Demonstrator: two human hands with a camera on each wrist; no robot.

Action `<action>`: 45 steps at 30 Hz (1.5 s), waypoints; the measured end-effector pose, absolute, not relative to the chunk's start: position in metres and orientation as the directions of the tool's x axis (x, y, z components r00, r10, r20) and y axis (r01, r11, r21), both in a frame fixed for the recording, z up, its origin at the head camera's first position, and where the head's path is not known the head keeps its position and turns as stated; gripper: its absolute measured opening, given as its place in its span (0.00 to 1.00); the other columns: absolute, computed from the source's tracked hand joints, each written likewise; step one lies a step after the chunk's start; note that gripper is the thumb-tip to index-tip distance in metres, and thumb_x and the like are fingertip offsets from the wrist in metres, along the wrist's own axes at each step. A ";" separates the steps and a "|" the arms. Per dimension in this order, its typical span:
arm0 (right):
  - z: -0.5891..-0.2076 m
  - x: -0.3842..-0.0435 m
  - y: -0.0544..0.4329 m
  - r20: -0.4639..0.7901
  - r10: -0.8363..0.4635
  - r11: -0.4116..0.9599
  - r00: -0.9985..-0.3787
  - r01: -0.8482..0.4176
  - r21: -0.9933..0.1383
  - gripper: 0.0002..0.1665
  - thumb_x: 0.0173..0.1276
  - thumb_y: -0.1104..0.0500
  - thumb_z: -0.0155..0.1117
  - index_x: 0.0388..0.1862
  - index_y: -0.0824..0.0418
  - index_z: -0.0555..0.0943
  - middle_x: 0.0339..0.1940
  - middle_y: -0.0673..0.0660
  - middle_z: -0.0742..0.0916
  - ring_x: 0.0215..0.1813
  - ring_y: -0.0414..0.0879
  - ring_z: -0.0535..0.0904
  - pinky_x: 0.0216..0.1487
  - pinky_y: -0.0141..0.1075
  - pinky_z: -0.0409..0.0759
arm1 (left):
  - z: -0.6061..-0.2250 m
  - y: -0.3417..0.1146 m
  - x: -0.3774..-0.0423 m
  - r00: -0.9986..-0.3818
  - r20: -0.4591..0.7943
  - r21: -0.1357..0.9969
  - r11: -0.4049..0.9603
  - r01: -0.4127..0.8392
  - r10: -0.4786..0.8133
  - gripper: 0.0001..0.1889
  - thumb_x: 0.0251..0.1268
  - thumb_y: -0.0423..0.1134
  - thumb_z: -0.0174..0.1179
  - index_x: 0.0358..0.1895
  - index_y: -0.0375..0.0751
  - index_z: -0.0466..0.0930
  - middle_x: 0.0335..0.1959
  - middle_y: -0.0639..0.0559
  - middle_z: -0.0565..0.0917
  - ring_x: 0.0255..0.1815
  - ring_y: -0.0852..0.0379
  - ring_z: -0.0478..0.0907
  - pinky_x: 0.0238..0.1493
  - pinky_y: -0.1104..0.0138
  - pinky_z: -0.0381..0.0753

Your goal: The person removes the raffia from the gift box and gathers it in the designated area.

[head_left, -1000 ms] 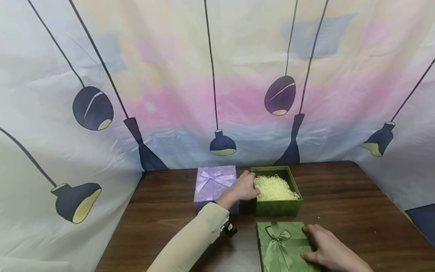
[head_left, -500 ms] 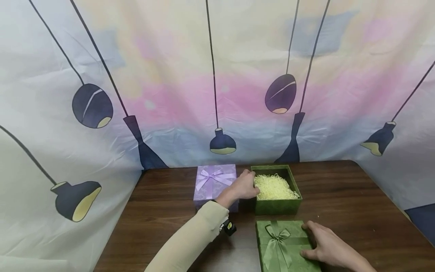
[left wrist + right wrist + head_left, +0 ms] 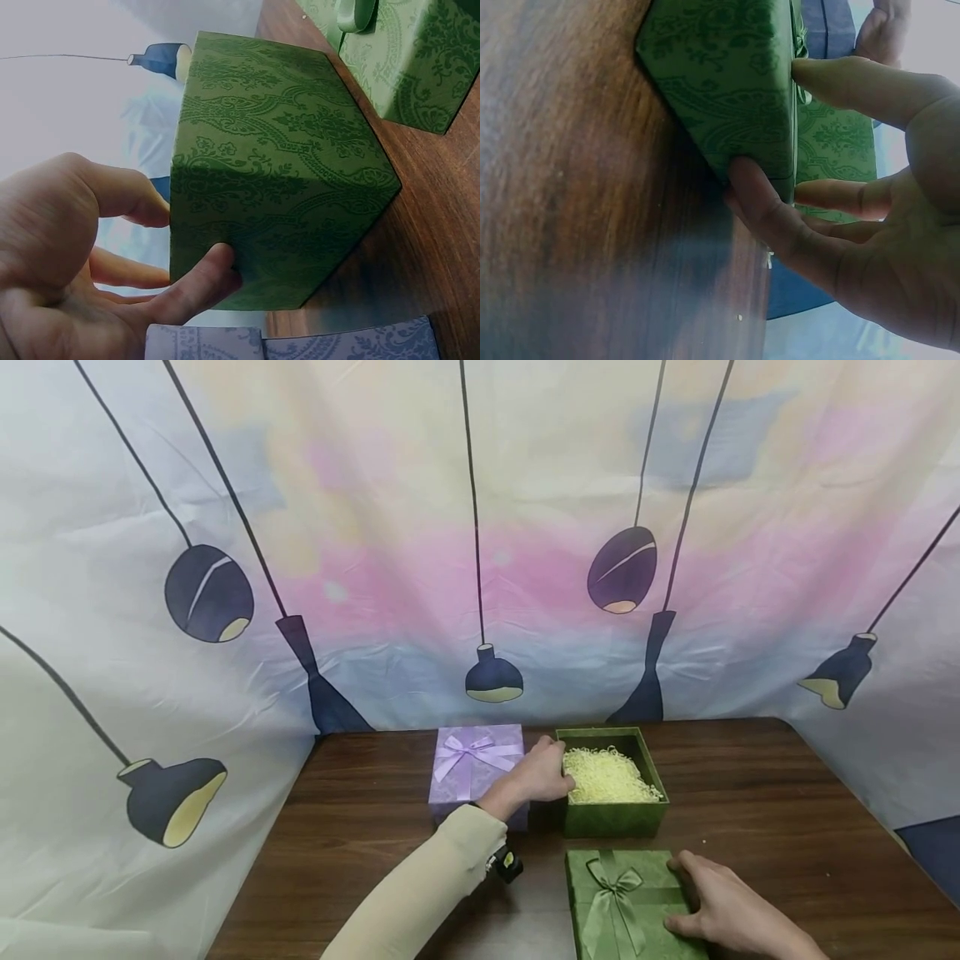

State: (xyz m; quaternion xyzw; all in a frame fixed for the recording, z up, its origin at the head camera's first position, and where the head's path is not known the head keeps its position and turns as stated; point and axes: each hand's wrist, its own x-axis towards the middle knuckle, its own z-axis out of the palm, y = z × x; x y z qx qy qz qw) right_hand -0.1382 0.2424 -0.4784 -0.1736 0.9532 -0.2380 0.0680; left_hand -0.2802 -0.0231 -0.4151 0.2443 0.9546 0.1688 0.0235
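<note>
You pinch the open box (image 3: 615, 819) at its left wall with your left hand (image 3: 536, 774), your right hand (image 3: 729, 900) gripping the nearer lid (image 3: 651, 903) by its right side.

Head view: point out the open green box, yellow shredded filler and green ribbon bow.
Open green box (image 3: 617, 820), head view: front wall.
Yellow shredded filler (image 3: 611, 777), head view: heap's middle.
Green ribbon bow (image 3: 614, 887), head view: knot.

Head view's bottom edge crops bow-topped green piece (image 3: 651, 906); left sleeve (image 3: 427, 881) partly hides purple box (image 3: 472, 768).
</note>
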 end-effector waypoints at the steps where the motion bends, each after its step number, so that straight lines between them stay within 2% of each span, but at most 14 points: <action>1: -0.478 -0.138 0.243 -0.044 -0.366 0.825 -0.930 -0.302 -0.478 0.38 0.50 0.37 0.76 0.51 0.59 0.75 0.44 0.52 0.83 0.44 0.44 0.79 0.38 0.38 0.78 | -0.415 -0.023 -0.280 -0.879 0.036 0.336 0.823 0.459 0.475 0.27 0.57 0.40 0.62 0.59 0.30 0.74 0.59 0.36 0.74 0.54 0.46 0.76 0.54 0.61 0.78; 6: -0.476 -0.141 0.248 -0.058 -0.383 0.796 -0.922 -0.297 -0.527 0.36 0.52 0.40 0.75 0.51 0.60 0.76 0.42 0.53 0.82 0.33 0.32 0.74 0.31 0.34 0.74 | -0.414 -0.023 -0.279 -0.878 0.028 0.343 0.820 0.458 0.478 0.28 0.57 0.41 0.63 0.61 0.30 0.73 0.60 0.37 0.74 0.57 0.47 0.75 0.57 0.62 0.77; 9: -0.475 -0.142 0.249 -0.034 -0.380 0.785 -0.924 -0.303 -0.541 0.34 0.52 0.42 0.76 0.50 0.60 0.77 0.41 0.53 0.82 0.31 0.30 0.74 0.29 0.32 0.74 | -0.413 -0.023 -0.279 -0.878 0.024 0.343 0.822 0.456 0.477 0.29 0.58 0.41 0.63 0.62 0.30 0.72 0.60 0.37 0.73 0.57 0.47 0.75 0.57 0.62 0.76; 15: -0.471 -0.143 0.245 0.103 -0.332 0.779 -0.938 -0.334 -0.531 0.34 0.50 0.44 0.78 0.50 0.60 0.78 0.40 0.51 0.83 0.32 0.32 0.77 0.29 0.31 0.76 | -0.414 -0.023 -0.278 -0.883 0.020 0.346 0.825 0.447 0.470 0.31 0.58 0.42 0.63 0.64 0.30 0.71 0.61 0.37 0.73 0.59 0.48 0.74 0.59 0.62 0.75; 20: -0.463 -0.146 0.244 0.110 -0.317 0.769 -0.942 -0.323 -0.552 0.36 0.51 0.45 0.78 0.54 0.61 0.77 0.40 0.51 0.83 0.32 0.32 0.77 0.28 0.31 0.76 | -0.416 -0.023 -0.279 -0.885 0.024 0.341 0.828 0.445 0.466 0.32 0.58 0.42 0.63 0.65 0.30 0.71 0.61 0.38 0.74 0.60 0.48 0.74 0.60 0.63 0.75; 28: -0.446 -0.153 0.242 0.203 -0.301 0.758 -0.932 -0.363 -0.542 0.30 0.52 0.51 0.78 0.53 0.58 0.79 0.38 0.50 0.85 0.33 0.33 0.79 0.29 0.31 0.77 | -0.416 -0.023 -0.280 -0.883 0.019 0.335 0.830 0.447 0.468 0.31 0.59 0.42 0.61 0.66 0.30 0.70 0.63 0.38 0.73 0.62 0.48 0.72 0.61 0.63 0.74; 36: -0.439 -0.165 0.240 0.402 -0.271 0.760 -0.875 -0.451 -0.468 0.29 0.49 0.56 0.80 0.50 0.58 0.80 0.36 0.46 0.84 0.32 0.35 0.81 0.31 0.32 0.80 | -0.415 -0.023 -0.280 -0.884 0.030 0.322 0.832 0.451 0.467 0.30 0.57 0.42 0.63 0.63 0.31 0.72 0.61 0.39 0.74 0.60 0.49 0.74 0.58 0.65 0.75; 40: -0.435 -0.171 0.237 0.430 -0.278 0.757 -0.859 -0.471 -0.453 0.29 0.49 0.56 0.80 0.50 0.60 0.81 0.37 0.48 0.85 0.33 0.36 0.81 0.32 0.32 0.80 | -0.416 -0.023 -0.280 -0.884 0.020 0.320 0.834 0.449 0.468 0.30 0.59 0.42 0.62 0.64 0.31 0.72 0.62 0.40 0.74 0.61 0.49 0.73 0.59 0.65 0.75; 45: -0.429 -0.179 0.232 0.397 -0.271 0.755 -0.877 -0.450 -0.477 0.30 0.53 0.52 0.78 0.53 0.60 0.80 0.42 0.52 0.85 0.36 0.41 0.83 0.35 0.33 0.81 | -0.416 -0.022 -0.280 -0.887 0.022 0.320 0.837 0.443 0.461 0.30 0.59 0.42 0.62 0.64 0.32 0.72 0.62 0.40 0.74 0.61 0.50 0.73 0.59 0.64 0.75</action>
